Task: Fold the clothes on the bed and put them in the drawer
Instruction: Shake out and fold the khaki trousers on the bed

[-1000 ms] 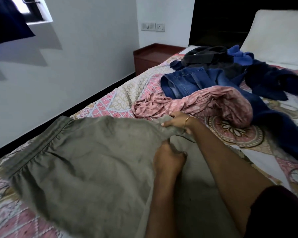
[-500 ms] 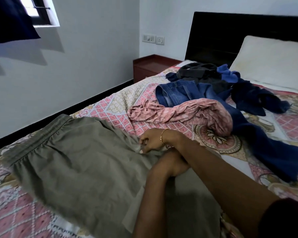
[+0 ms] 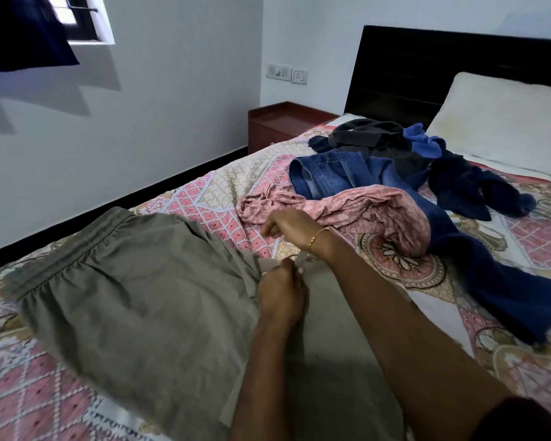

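While the olive garment (image 3: 134, 300) lies spread flat along the near-left part of the bed (image 3: 210, 192), waistband toward the left edge, we see both hands at its far right edge. Left hand (image 3: 282, 296) has fingers curled, pinching the fabric there. Right hand (image 3: 287, 224), with a gold bangle (image 3: 317, 237) at the wrist, hovers just beyond it, fingers curled downward; we cannot tell if it grips any cloth. Unfolded pile sits mid-bed toward the headboard (image 3: 411, 68): pink patterned cloth (image 3: 363, 208), jeans (image 3: 331, 173), dark clothes (image 3: 458, 179). Pillow (image 3: 506, 122) at the far right corner. Red-brown nightstand (image 3: 283, 122) beside the bed's far left corner.
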